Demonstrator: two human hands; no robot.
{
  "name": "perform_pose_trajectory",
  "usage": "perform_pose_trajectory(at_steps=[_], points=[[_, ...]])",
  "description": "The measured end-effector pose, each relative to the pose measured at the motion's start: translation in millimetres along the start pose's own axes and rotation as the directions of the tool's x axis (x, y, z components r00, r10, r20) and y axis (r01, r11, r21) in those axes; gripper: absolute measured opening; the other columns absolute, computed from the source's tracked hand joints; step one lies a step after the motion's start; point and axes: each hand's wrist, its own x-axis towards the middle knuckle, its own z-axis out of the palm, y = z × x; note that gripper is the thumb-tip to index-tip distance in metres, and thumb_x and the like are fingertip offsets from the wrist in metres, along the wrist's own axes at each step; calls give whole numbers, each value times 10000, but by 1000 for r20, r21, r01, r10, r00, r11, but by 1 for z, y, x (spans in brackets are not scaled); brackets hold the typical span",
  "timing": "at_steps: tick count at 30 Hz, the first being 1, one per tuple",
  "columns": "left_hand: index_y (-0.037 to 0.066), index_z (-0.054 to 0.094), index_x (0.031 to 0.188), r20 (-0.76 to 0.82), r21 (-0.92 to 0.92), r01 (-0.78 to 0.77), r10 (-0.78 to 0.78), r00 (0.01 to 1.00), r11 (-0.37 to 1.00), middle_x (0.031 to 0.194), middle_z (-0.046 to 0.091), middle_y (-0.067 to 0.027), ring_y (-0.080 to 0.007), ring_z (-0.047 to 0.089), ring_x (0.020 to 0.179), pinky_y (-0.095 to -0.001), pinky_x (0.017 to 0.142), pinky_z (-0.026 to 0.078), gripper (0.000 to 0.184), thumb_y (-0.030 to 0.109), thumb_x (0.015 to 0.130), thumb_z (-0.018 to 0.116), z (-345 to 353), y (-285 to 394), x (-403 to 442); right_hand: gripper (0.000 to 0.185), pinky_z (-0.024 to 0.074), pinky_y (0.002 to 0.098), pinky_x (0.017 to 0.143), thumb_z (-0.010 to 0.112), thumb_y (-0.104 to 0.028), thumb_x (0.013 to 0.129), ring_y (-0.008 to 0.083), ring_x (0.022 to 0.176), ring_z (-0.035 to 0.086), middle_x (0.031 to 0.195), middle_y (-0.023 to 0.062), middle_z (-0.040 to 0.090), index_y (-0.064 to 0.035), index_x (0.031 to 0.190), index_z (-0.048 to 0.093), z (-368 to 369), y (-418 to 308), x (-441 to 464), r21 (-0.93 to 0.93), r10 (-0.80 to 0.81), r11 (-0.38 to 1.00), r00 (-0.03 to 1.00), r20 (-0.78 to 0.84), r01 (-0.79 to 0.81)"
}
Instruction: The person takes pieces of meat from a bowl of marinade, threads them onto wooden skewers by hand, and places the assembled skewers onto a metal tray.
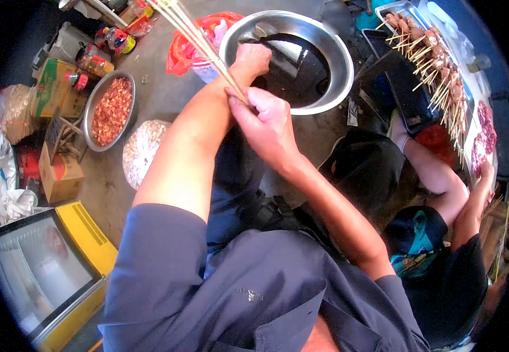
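Observation:
My left hand (253, 60) is curled into a fist over the left side of a large metal basin (341, 44) with dark liquid inside; what it holds, if anything, is hidden. Closer to me, my right hand (264, 120) grips a bundle of thin wooden sticks (199, 44), which point up and left across my left forearm. The right thumb rests beside that forearm. Behind my left wrist stands a red plastic bag (183, 50) around a pale container.
A bowl of reddish meat pieces (112, 111), a clear bag (143, 149) and a yellow-framed glass case (84, 234) are at left. At right, a seated person (436, 276) reaches toward raw meat (480, 144) beside many loaded skewers (442, 76).

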Motion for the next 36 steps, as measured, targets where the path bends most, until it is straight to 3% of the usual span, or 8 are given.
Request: perform_pose_trajectory(at_steps=[7,13,17,19,22,27,30,36], points=[[87,719,923,91,12,28,-29,995,1000,959,697,-130,-280,676,920,-402,767,545,217,158,760,595,-8,2,1,171,427,374,508,638,-79,821,272,532,577,610,188,558,23,693,588,-11,-46,-21,261,-103,964,978,184,52],[69,715,855,31,-22,0,1,1000,1000,887,696,-156,-313,677,867,-426,728,544,195,142,716,600,6,-1,7,126,440,420,544,623,-63,832,353,610,581,691,212,567,16,750,571,0,0,-8,37,-135,990,990,-30,136],[70,714,857,22,-23,-18,19,1000,1000,894,694,-158,-313,675,864,-428,725,544,200,145,706,606,3,0,7,110,440,439,558,589,-70,824,379,623,588,693,217,567,13,758,558,-5,11,-1,69,-124,990,992,-21,125],[68,713,857,49,-35,0,2,999,999,894,693,-158,-313,674,869,-427,730,543,199,144,706,606,-1,1,3,106,457,428,563,561,-83,810,371,633,615,682,221,576,2,839,617,-15,3,-2,-54,-23,998,982,190,34],[80,715,928,123,-8,27,-26,992,1000,970,692,-137,-285,668,936,-400,773,540,226,150,744,603,-8,4,4,262,496,384,559,561,-79,797,332,627,647,688,232,587,-13,1028,664,-17,-22,-12,92,-67,995,970,234,47],[98,719,997,183,35,53,-59,981,998,1039,692,-109,-255,662,995,-374,810,537,254,160,779,603,-9,6,5,209,497,378,552,571,-51,791,338,626,639,686,217,589,-3,975,659,-12,-34,-24,263,-220,951,952,213,161],[96,717,998,203,40,30,-38,978,999,1036,692,-115,-254,664,991,-376,810,537,257,161,774,609,-8,9,7,295,492,455,580,571,-71,768,380,656,615,698,212,592,-61,1055,638,-8,-16,-13,56,-324,946,923,208,319],[67,725,930,185,4,6,-7,983,1000,988,691,-157,-307,667,953,-410,807,537,230,169,748,628,5,6,6,362,509,418,655,521,-92,806,362,737,648,798,230,630,-103,1157,610,-34,38,1,-41,52,998,984,172,-46]])
